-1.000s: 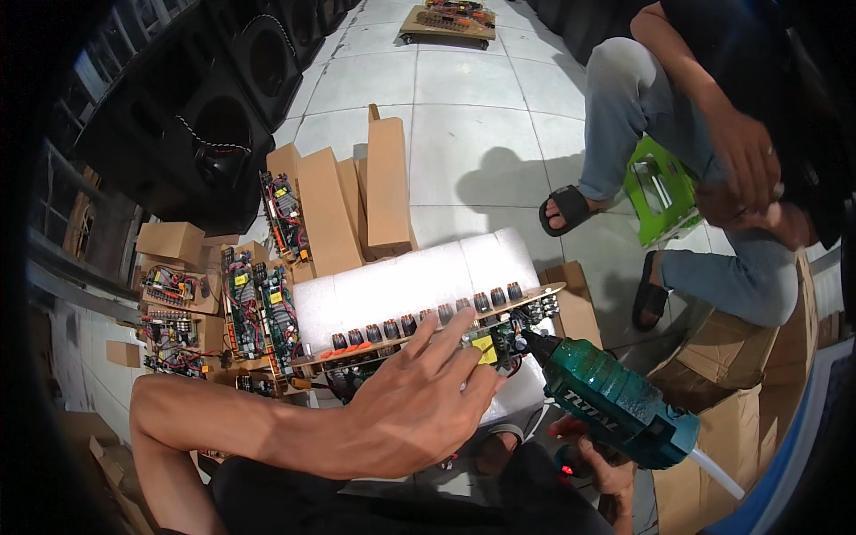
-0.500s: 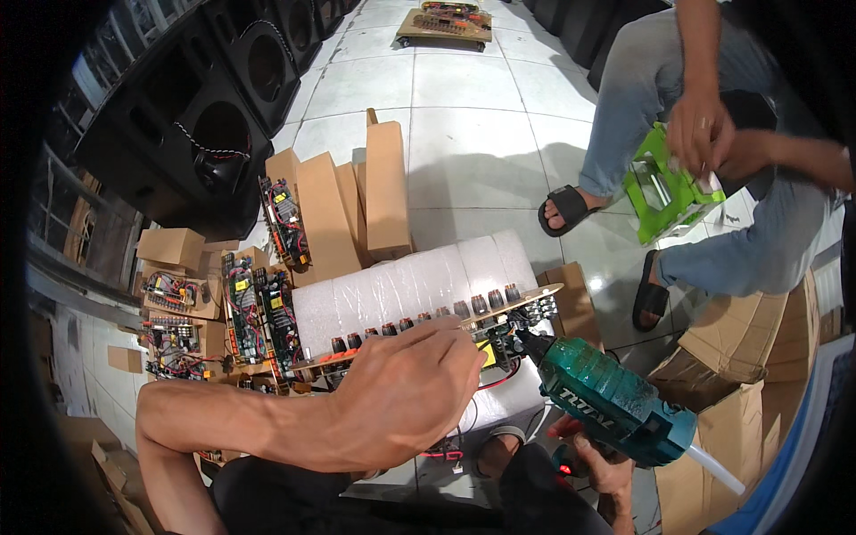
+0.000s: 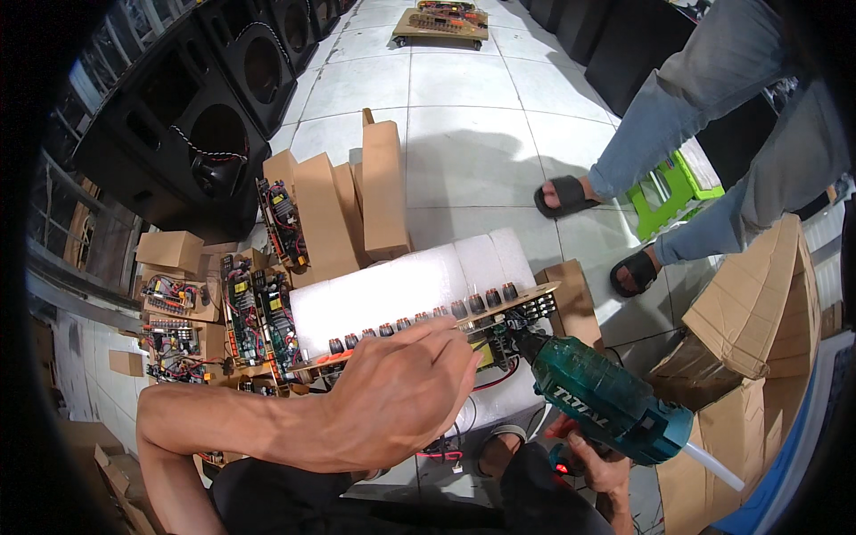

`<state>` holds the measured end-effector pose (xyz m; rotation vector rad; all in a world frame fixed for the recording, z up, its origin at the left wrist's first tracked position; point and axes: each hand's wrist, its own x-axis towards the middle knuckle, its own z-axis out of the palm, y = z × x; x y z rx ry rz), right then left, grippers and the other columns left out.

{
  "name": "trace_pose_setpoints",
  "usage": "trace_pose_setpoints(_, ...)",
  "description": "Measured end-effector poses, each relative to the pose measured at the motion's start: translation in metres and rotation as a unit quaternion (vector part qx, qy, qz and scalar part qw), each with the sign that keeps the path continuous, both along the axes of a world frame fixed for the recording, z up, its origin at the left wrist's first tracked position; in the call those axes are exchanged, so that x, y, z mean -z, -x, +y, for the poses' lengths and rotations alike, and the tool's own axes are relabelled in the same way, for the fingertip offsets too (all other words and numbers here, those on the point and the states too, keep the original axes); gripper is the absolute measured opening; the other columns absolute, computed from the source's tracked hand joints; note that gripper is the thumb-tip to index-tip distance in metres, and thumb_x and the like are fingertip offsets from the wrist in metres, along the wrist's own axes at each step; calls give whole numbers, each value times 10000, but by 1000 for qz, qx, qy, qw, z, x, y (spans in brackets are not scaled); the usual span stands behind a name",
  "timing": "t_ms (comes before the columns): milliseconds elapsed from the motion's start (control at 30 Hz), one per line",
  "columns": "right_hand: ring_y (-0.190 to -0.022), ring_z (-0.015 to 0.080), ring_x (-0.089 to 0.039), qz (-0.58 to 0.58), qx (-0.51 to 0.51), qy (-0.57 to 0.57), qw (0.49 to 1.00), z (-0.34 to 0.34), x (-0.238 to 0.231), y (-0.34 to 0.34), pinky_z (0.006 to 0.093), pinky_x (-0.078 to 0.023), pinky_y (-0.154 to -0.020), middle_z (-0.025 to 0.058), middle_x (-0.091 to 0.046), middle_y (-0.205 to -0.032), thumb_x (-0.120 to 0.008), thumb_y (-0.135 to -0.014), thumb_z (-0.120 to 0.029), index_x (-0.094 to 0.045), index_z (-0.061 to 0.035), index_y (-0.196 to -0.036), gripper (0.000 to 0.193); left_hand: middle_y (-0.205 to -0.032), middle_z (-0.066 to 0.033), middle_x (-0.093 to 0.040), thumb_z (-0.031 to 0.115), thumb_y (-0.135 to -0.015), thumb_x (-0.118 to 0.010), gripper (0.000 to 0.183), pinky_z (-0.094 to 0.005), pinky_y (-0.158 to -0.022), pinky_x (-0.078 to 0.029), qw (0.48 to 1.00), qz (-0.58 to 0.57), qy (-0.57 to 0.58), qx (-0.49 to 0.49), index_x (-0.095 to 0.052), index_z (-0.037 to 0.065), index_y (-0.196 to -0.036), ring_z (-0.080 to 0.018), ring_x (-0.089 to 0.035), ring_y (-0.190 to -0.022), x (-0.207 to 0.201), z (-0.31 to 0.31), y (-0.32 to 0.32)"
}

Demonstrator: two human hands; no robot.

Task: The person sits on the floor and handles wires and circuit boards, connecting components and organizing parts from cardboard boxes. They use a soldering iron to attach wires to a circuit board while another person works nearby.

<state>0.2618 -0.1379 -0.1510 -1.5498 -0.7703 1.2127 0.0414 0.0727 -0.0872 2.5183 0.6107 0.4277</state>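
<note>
My left hand [image 3: 401, 383] is closed on a long circuit board [image 3: 528, 296], holding it on edge with a row of small dark knobs [image 3: 477, 304] along its top. The hand covers much of the board's near face, and its fingertips are partly hidden. A teal glue gun [image 3: 606, 401], with a white glue stick [image 3: 716, 467] poking out of its back, is gripped at the handle by my right hand [image 3: 608, 474]. Its dark nozzle [image 3: 530, 342] points at components near the board's right end; contact cannot be made out. Beneath the board lies a white foam block [image 3: 383, 285].
Several populated boards [image 3: 259, 308] and cardboard boxes [image 3: 383, 187] crowd the left and far side. Black speaker cabinets [image 3: 169, 116] line the left. An open carton [image 3: 740, 330] stands right. Another person's legs [image 3: 687, 98] are beside a green stool [image 3: 669, 196].
The other person has stood up from the green stool, and their hands have left the view. My hands, the board and the glue gun stay nearly where they were.
</note>
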Motion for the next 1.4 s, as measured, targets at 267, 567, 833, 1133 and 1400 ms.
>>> trace_pose_setpoints(267,-909,164,-665,-1,21,-15,1000,1,3,1,316,-534,-852,68,-717,-994,-655,-952,-84,-695,-6,-1060,139,-919,-206,-716,46,-859,-711,178,-446,-785,-612,999,-4,-46,14,-665,-82,-972,-402,-716,-952,3,-2,1)
trace_pose_setpoints(567,-919,157,-662,-51,-18,-3,999,-3,6,-3,316,-526,-855,56,-713,-1013,-636,-981,-110,-685,-24,-1110,163,-945,-147,-697,76,-799,-772,187,-415,-868,-597,987,-11,-155,37,-695,-48,-915,-350,-645,-1129,9,-9,5)
trace_pose_setpoints(833,-935,211,-681,-116,-20,-46,992,0,11,-3,358,-544,-835,106,-715,-1016,-632,-944,-57,-674,-15,-1109,175,-937,-138,-705,89,-779,-782,174,-446,-974,-541,988,9,-147,47,-709,-41,-870,-361,-595,-1202,13,-13,7)
trace_pose_setpoints(1133,-956,218,-686,-200,-52,-48,977,-2,7,-8,355,-553,-829,98,-715,-1052,-631,-922,-50,-690,-33,-1146,232,-919,-163,-708,133,-800,-767,195,-476,-1013,-508,981,37,-178,60,-712,-50,-838,-409,-620,-1174,11,-16,6)
trace_pose_setpoints(1400,-878,210,-676,-287,-26,-27,957,-1,-8,-2,352,-542,-801,122,-705,-935,-617,-873,-14,-667,26,-1095,231,-885,-184,-707,137,-805,-758,211,-502,-960,-540,980,26,-185,64,-704,-67,-815,-429,-645,-1135,13,-15,5)
